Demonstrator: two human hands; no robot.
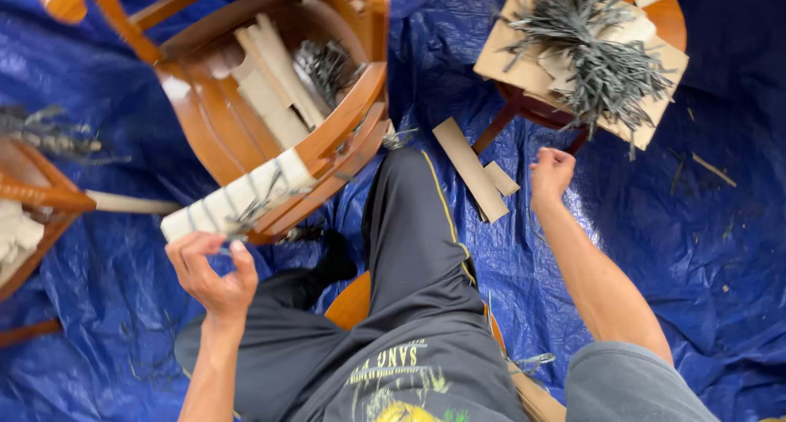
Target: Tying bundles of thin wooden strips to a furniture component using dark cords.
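Your left hand is up at the edge of the wooden chair, fingers curled and pinching a thin dark strand where it runs off the pale padded wrap bound round the chair's rim. That wrap is ringed by several dark ties, and the strand you hold sits right at its lower edge. Your right hand is out to the side, closed in a loose fist just above the blue tarp; whether it grips anything, I cannot tell from here.

Between your hands lies your own leg in black trousers, stretched toward the chair. Just beside the right hand are two flat cardboard strips, lying on the tarp, one long, one short. Beyond them a round wooden stool carries a cardboard sheet heaped with a bundle of grey strands. Inside the chair's curved frame more cardboard pieces rest against a smaller clump of dark strands. At far left another wooden frame pokes in.

Left forearm rises straight up, wrist bent back, palm toward you. Right arm reaches forward, nearly straight, elbow low.
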